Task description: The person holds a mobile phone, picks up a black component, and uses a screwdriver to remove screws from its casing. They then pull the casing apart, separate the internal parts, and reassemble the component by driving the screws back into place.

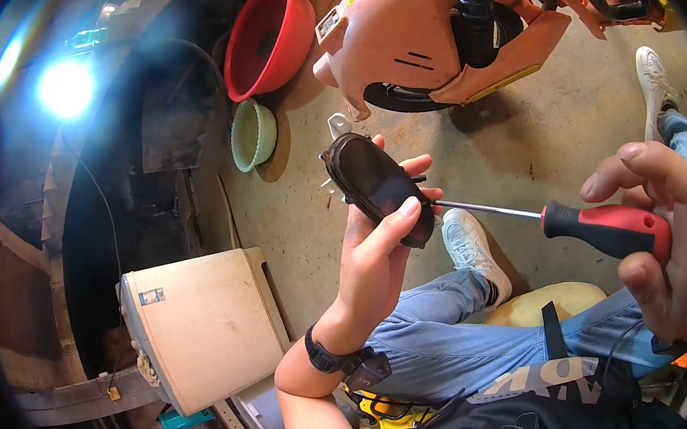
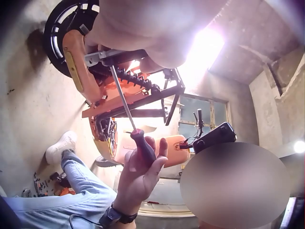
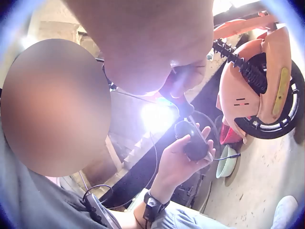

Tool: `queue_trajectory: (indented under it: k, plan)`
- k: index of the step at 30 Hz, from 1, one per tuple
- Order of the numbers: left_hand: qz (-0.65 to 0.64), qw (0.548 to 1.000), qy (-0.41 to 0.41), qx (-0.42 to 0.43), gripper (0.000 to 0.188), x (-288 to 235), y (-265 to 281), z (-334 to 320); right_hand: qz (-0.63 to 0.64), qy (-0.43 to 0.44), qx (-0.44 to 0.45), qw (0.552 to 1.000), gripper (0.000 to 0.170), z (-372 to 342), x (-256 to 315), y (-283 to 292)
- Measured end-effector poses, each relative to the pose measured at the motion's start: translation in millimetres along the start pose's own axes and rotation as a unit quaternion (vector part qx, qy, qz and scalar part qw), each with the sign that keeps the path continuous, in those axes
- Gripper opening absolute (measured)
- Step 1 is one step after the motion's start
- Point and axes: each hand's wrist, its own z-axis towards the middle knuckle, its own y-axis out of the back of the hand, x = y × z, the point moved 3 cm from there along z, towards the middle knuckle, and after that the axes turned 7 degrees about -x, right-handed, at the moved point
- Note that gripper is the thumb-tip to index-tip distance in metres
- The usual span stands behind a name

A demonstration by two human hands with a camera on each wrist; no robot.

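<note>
My left hand [image 1: 375, 248] grips a dark oval part [image 1: 382, 182] with a smooth, glossy face, its thumb across the lower end and the fingers behind. A pale bracket [image 1: 339, 125] shows just past the part's upper end. In my right hand [image 1: 671, 227] is a screwdriver [image 1: 598, 229] with a red and black handle, held between thumb and curled fingers. Its metal shaft points left, and the tip meets the lower side edge of the oval part, where my left fingers hide it. The left wrist view shows the right hand [image 2: 136, 183] around the screwdriver handle [image 2: 143, 145].
An orange scooter body [image 1: 401, 30] with a black spring shock [image 1: 476, 7] stands ahead. A red basin [image 1: 295, 35] and a pale green basin [image 1: 255, 135] sit on the floor. At left are a beige box [image 1: 206, 324] and a bright lamp [image 1: 65, 89].
</note>
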Motion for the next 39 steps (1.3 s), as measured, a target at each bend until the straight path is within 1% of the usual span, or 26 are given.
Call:
queue_trajectory:
  k: [2, 3, 5, 6, 8, 9, 11, 12, 14, 15, 17, 18, 20, 21, 23, 24, 26, 27, 28, 30, 31, 33, 37, 39]
  plan:
    - [-0.006, 1.000, 0.001, 0.006, 0.079, 0.8, -0.1, 0.0, -0.022, 0.046, -0.013, 0.999, 0.071, -2.1, -1.5, -1.8]
    - [-0.006, 1.000, 0.001, 0.006, 0.079, 0.9, 0.2, 0.1, -0.022, 0.046, -0.013, 0.999, 0.071, -1.8, 0.8, -1.3]
    - [-0.005, 1.000, -0.006, 0.011, 0.078, 0.5, 0.2, 0.3, -0.096, 0.038, -0.007, 0.995, 0.070, 0.7, 8.8, 0.8]
    - [-0.005, 1.000, -0.006, 0.011, 0.078, 0.4, 0.4, 0.5, -0.096, 0.039, -0.007, 0.995, 0.070, 2.8, 12.1, 2.5]
    - [-0.009, 1.000, -0.004, 0.012, 0.078, 0.3, 0.6, 0.6, -0.159, 0.042, 0.014, 0.986, 0.067, 6.9, 15.8, 4.0]
    - [-0.009, 1.000, -0.004, 0.012, 0.078, 0.4, 0.8, 0.7, -0.159, 0.042, 0.014, 0.986, 0.067, 7.1, 15.7, 2.8]
    - [-0.008, 1.000, 0.000, 0.011, 0.078, 1.2, 1.0, 0.8, -0.046, 0.008, -0.008, 0.999, 0.063, 6.0, 12.6, 0.2]
    - [-0.008, 1.000, 0.000, 0.011, 0.078, 1.3, 0.9, 0.8, -0.046, 0.008, -0.008, 0.999, 0.063, 3.5, 11.9, -2.6]
    - [-0.012, 1.000, 0.005, 0.011, 0.078, 1.6, 0.5, 0.9, 0.030, -0.073, -0.085, 0.993, 0.064, -2.1, 5.7, -3.7]
    - [-0.012, 1.000, 0.005, 0.011, 0.078, 1.4, 0.2, 0.8, 0.030, -0.073, -0.085, 0.993, 0.064, -2.6, 3.7, -4.3]
    - [-0.013, 1.000, 0.004, 0.011, 0.078, 0.8, -0.3, 0.4, -0.070, 0.000, -0.089, 0.994, 0.071, -2.6, 4.3, -3.3]
    - [-0.014, 1.000, 0.004, 0.011, 0.078, 1.1, 0.1, 0.7, -0.070, 0.000, -0.088, 0.994, 0.071, -2.3, 4.5, -2.4]
    - [-0.017, 1.000, 0.001, 0.013, 0.078, 1.7, 1.3, 1.3, -0.115, 0.007, -0.070, 0.991, 0.079, -1.1, 7.1, 0.1]
    - [-0.018, 1.000, 0.001, 0.013, 0.078, 1.7, 1.4, 1.3, -0.115, 0.007, -0.070, 0.991, 0.079, 0.2, 9.1, 4.1]
    - [-0.015, 1.000, 0.001, 0.009, 0.078, 1.4, 1.8, 1.5, -0.144, 0.000, 0.004, 0.990, 0.075, 2.5, 11.7, 7.6]
    - [-0.016, 1.000, 0.001, 0.009, 0.078, 1.4, 1.7, 1.4, -0.144, 0.000, 0.004, 0.990, 0.075, 1.3, 11.5, 4.9]
    - [-0.012, 1.000, 0.004, 0.007, 0.077, 2.0, 1.6, 1.2, -0.052, -0.105, -0.083, 0.990, 0.075, -2.8, 5.3, 2.7]
    - [-0.013, 1.000, 0.004, 0.008, 0.077, 2.1, 1.3, 1.1, -0.063, -0.107, -0.069, 0.990, 0.068, -3.4, 5.4, 3.8]
    - [-0.012, 1.000, 0.005, 0.007, 0.077, 1.9, 1.0, 1.0, -0.063, -0.108, -0.069, 0.990, 0.068, -2.6, 4.4, 3.3]
    - [-0.011, 1.000, 0.006, 0.007, 0.077, 1.3, 0.3, 0.7, -0.064, -0.027, -0.054, 0.996, 0.063, 0.8, 6.9, -0.4]
    - [-0.010, 1.000, 0.004, 0.005, 0.077, 0.9, -0.1, 0.4, -0.064, -0.027, -0.054, 0.996, 0.063, 1.9, 8.2, -1.3]
    - [-0.010, 1.000, 0.003, 0.003, 0.077, 1.0, 0.2, 0.3, -0.114, 0.018, -0.059, 0.992, 0.060, 4.1, 14.1, -2.0]
    - [-0.011, 1.000, 0.001, 0.002, 0.077, 1.1, 0.8, 0.6, -0.148, 0.016, -0.036, 0.988, 0.060, 6.6, 18.3, 4.7]
    - [-0.008, 1.000, 0.000, 0.003, 0.077, 1.1, 0.7, 0.5, -0.101, -0.031, 0.008, 0.994, 0.060, 7.5, 19.4, 7.2]
